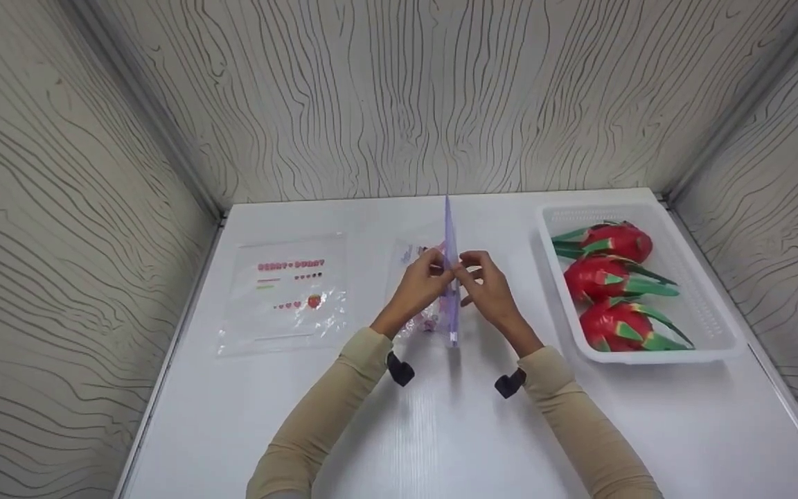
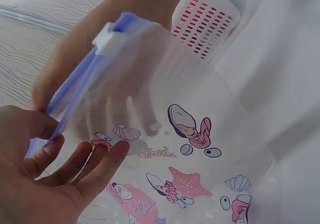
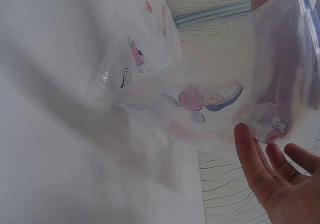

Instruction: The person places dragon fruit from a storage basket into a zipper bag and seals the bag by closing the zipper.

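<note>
A clear slider bag [image 2: 200,79] with shell and starfish prints hangs mouth-up between both hands. Its purple zip edge [image 1: 449,229] runs away from me, with the white slider [image 2: 110,39] near the close end. My left hand [image 1: 421,283] pinches this edge between thumb and index finger, its other fingers lying along the bag's side. From the other side, my right hand [image 1: 488,287] grips the same edge with thumb and index fingertips. In the right wrist view, the right hand's other fingers [image 3: 250,159] are spread beside the film, and the thumb is out of view.
To the left, a second clear bag [image 1: 281,281] with red lettering lies flat on the white table [image 1: 399,430]. At right stands a white plastic basket [image 1: 707,305] with three red dragon fruits [image 1: 600,277]. Wood-patterned walls [image 1: 399,97] enclose the table's back and sides.
</note>
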Tool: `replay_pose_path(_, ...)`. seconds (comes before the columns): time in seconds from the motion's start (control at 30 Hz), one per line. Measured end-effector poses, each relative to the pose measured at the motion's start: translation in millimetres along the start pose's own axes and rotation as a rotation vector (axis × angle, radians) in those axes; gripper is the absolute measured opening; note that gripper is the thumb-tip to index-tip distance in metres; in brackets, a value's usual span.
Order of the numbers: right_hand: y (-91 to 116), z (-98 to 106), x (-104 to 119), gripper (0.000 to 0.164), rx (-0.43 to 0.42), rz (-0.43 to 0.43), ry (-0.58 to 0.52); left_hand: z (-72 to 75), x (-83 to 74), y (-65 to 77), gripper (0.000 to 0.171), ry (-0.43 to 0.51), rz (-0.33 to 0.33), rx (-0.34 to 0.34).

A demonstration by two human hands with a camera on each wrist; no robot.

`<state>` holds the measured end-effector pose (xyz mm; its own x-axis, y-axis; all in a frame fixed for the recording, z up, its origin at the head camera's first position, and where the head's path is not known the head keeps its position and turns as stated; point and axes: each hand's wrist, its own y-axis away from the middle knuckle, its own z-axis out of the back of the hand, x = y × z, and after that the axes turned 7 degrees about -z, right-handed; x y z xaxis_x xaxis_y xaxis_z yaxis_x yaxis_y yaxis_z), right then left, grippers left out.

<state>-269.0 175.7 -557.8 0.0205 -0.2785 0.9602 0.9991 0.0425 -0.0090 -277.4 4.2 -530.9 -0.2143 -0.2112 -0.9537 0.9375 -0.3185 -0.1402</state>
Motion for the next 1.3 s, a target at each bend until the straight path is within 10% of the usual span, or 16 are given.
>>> replay_pose_path(0.5, 0.6, 3.9, 0.4, 0.017, -0.226, -0.014, 0.24, 4.5, 7.3, 3.1, 0.014, -0.003, -0.007, -0.051)
replay_pose_path(1.3, -9.9, 22.0, -19.5, 0.018, -0.135, -0.027, 0.475, 38.4, 16.7, 2.7, 0.018, -0.172, 0.053, -0.086)
